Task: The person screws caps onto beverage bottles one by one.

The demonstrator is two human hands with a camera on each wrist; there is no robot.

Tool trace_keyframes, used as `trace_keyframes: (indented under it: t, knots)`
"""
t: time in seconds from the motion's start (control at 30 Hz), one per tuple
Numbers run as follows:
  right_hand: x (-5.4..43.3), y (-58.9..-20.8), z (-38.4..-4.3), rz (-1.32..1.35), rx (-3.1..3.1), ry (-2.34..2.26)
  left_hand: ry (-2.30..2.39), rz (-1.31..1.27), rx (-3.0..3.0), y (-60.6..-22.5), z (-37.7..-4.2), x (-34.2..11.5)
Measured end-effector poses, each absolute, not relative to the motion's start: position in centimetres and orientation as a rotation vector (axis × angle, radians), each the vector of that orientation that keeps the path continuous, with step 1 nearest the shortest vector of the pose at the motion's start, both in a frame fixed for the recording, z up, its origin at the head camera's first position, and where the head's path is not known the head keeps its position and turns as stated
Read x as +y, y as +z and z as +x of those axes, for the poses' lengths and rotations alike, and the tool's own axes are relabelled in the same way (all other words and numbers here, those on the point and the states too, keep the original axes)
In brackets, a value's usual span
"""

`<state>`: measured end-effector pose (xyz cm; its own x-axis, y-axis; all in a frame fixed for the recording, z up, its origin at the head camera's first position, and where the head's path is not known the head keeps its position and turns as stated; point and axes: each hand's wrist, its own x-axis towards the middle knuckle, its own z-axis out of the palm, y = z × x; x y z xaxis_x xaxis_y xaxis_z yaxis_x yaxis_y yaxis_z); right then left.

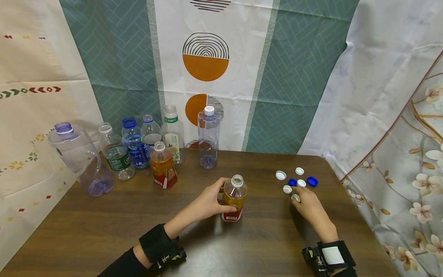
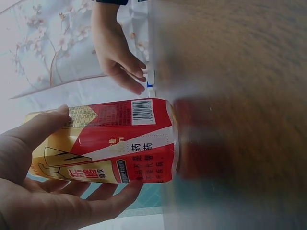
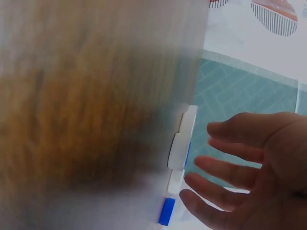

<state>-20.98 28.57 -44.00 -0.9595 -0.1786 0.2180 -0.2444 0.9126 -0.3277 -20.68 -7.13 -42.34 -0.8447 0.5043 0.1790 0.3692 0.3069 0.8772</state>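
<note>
My left hand (image 1: 207,201) grips an uncapped plastic drink bottle (image 1: 233,202) that stands upright on the table, thumb on one side and fingers round the other. Its red and gold label (image 2: 120,143) fills the left wrist view. Over at the right, my right hand (image 1: 309,204) reaches down to a group of loose bottle caps, its fingers apart and loosely bent in the right wrist view. The nearest white cap (image 1: 295,197) is by its fingertips; whether they touch is unclear. Around it lie several other white caps (image 1: 281,175) and two blue caps (image 1: 312,181).
At the back left stand several uncapped bottles: a large clear one (image 1: 81,156), a green-labelled one (image 1: 119,158), blue ones (image 1: 136,152), a tall clear one (image 1: 174,140) and another red-gold one (image 1: 164,169). A square clear bottle (image 1: 209,142) wears a white cap. Curtains border the wooden table (image 1: 263,238).
</note>
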Motion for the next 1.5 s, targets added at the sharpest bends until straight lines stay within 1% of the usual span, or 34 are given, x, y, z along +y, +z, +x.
trace_keyframes:
  t: [0.5,1.07,1.27,1.5]
  knots:
    - [28.7,-43.7,-20.9,0.394,-3.019,0.48,1.558,0.828,2.423,-42.5,-20.7,-7.0]
    - [28.2,-43.3,-20.8,0.324,-2.921,0.499,1.538,0.82,2.415,-42.6,-20.7,-7.0]
    - [26.6,-42.6,-20.3,0.33,-2.898,0.488,1.554,0.824,2.403,-42.6,-20.7,-6.9]
    - [22.7,-40.2,-19.9,0.465,-2.765,0.547,1.546,0.824,2.409,-42.5,-20.7,-6.9]
